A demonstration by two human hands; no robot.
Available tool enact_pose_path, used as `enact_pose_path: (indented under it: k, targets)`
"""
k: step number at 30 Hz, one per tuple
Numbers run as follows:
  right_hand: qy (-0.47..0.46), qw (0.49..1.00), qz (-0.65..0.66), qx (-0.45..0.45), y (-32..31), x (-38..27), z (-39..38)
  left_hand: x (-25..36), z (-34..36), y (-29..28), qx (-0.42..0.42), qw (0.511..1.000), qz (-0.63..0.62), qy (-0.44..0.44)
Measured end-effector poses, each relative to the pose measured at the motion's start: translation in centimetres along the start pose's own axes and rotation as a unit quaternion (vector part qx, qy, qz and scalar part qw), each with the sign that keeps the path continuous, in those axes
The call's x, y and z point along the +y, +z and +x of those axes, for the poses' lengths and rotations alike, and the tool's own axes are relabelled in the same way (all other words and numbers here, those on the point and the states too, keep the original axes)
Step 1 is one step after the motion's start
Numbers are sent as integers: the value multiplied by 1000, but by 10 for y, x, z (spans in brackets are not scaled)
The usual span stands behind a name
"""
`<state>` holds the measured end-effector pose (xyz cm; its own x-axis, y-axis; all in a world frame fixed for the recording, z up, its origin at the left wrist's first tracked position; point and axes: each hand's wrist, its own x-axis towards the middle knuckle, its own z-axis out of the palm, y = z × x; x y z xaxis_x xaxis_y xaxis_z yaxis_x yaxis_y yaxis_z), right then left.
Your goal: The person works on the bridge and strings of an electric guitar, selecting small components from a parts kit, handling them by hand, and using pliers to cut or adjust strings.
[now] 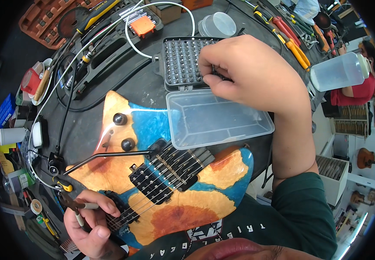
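An electric guitar [146,128] of pale wood with glossy blue patches lies before me, its tremolo arm [105,154] stretching left from the bridge. My left hand [94,229], by the strings near the neck, is closed around pliers [80,218] with light handles. Beyond the guitar is a bit case [182,63] holding rows of small metal screwdriver bits. Its clear plastic lid [222,117] is hinged back and overlaps the guitar's far edge. My right hand [248,69] hovers at the case's right side, fingers curled together; anything between the fingertips is hidden.
A socket set [109,47] and cables clutter the far left. Round clear tubs [217,25] stand behind the bit case. Pliers with orange handles [298,52] and other tools line the far right, near a translucent bottle [338,72]. Another person [356,93] sits beyond it.
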<state>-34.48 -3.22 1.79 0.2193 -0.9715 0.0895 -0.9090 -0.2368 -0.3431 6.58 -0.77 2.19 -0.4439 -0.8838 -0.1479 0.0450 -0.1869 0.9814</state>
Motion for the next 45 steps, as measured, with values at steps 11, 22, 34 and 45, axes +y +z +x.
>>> enact_pose_path:
  k: [11, 22, 34, 45]
  targets:
    - [-21, 995, -99, 19, 14, -5, 2, 3, -1, 1, -7, 1000, 13, -10]
    - [-35, 990, 95, 99, -20, -26, -16, -5, -4, 5, 26, 998, -36, 52]
    - [-157, 913, 374, 42, 16, -172, -42, -8, -15, 9, -76, 990, -67, 98]
    - [-4, 900, 412, 141, 39, -228, -57, -6, -23, 14, -123, 973, -122, 154]
